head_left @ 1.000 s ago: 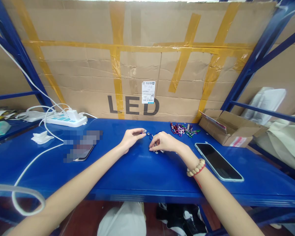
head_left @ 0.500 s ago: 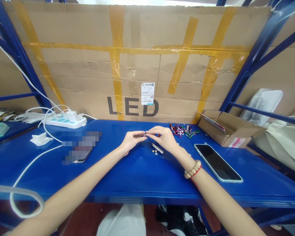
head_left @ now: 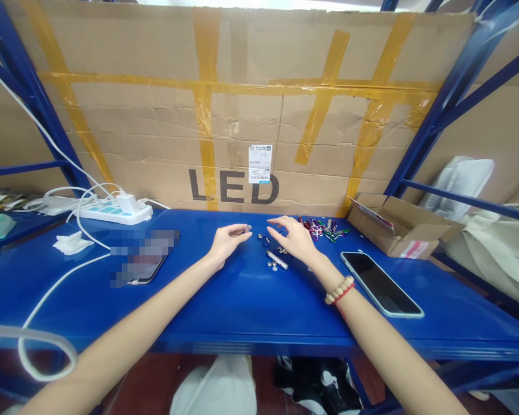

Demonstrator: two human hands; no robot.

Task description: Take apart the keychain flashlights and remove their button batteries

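Observation:
Between the thumb and fingers of my left hand [head_left: 225, 245] is a small shiny piece [head_left: 246, 229], too small to name. My right hand [head_left: 296, 239] is open, its thumb and forefinger apart above the blue table [head_left: 242, 305]. Just left of that hand lie a dark blue clip ring [head_left: 266, 241] and a small round silver piece [head_left: 260, 236]. A short silver metal tube [head_left: 277, 260] rests below them, with a few button cells [head_left: 271, 265] beside its lower side. Further small parts under my right hand are partly hidden.
Several coloured small tubes with clips [head_left: 322, 227] are heaped behind my right hand. A phone [head_left: 381, 283] and an open cardboard box [head_left: 398, 225] are at the right. Leftward are another phone [head_left: 149, 268], a white power strip [head_left: 116, 212], cables and a crumpled tissue [head_left: 72, 244].
My hands were together at the small piece; now they are apart. My right hand has let go and moved slightly right with its fingers spread, while my left hand keeps the piece.

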